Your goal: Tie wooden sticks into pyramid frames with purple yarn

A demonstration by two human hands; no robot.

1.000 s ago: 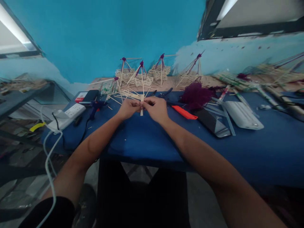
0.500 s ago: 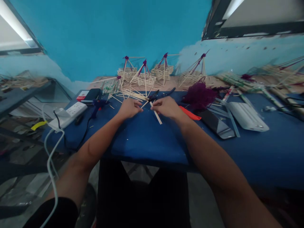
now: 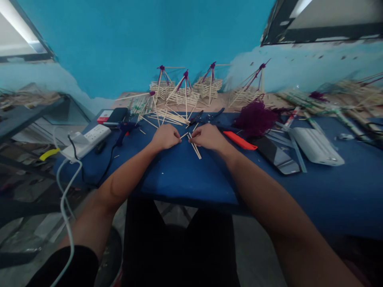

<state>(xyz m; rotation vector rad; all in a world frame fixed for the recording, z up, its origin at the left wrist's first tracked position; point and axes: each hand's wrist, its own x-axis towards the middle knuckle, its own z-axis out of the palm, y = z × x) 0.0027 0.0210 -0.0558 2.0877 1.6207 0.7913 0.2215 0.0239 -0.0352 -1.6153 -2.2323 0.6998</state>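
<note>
My left hand [image 3: 164, 138] rests on the blue table cover [image 3: 185, 175] with its fingers curled and pinched on a thin wooden stick [image 3: 184, 135]. My right hand [image 3: 208, 137] sits a little to the right, fingers closed on a few wooden sticks [image 3: 196, 150] that slant down toward me across the cloth. The two hands almost touch at the fingertips. A loose pile of sticks [image 3: 167, 116] lies just beyond them.
Stick pyramids tied with purple thread [image 3: 185, 91] stand along the back. Purple yarn [image 3: 254, 118], an orange cutter [image 3: 239, 140], pliers [image 3: 206, 116], a phone [image 3: 277, 154] and a white box [image 3: 317, 145] lie right. A glue gun [image 3: 124, 129] and power strip [image 3: 86, 141] lie left.
The bundle held upright between both hands has been lowered and split: the right hand now holds sticks slanting on the cloth, the left pinches one. Both hands dropped onto the table.
</note>
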